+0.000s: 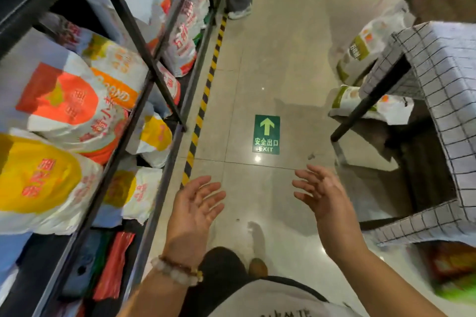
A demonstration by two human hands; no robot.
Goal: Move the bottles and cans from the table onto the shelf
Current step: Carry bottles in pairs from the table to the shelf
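**aisle_watcher:** ok so where's everything at? Both hands are out in front over the floor (270,85). The left hand (193,210) is palm up, fingers (211,189) spread and relaxed, holding nothing. There's a beaded bracelet (177,271) on that wrist. The right hand (320,193) is the same deal: fingers loose and apart, nothing in them.

**shelfgeek:** and the bottles and cans?

**aisle_watcher:** can't spot any bottle or can tbh. The shelf (152,69) runs down the left, a dark metal frame stuffed with white sacks (59,100) printed in orange and yellow. The table (443,64) is on the right, covered with a white grid-pattern cloth, only its corner and a black leg showing. More sacks sit underneath and behind it.

**shelfgeek:** anything between?

**aisle_watcher:** a green exit sign sticker (266,134) with an arrow on the tiles, just ahead of the hands, and yellow-black hazard tape (203,100) along the foot of the shelf. Someone else's shoe (239,13) is way up the aisle.
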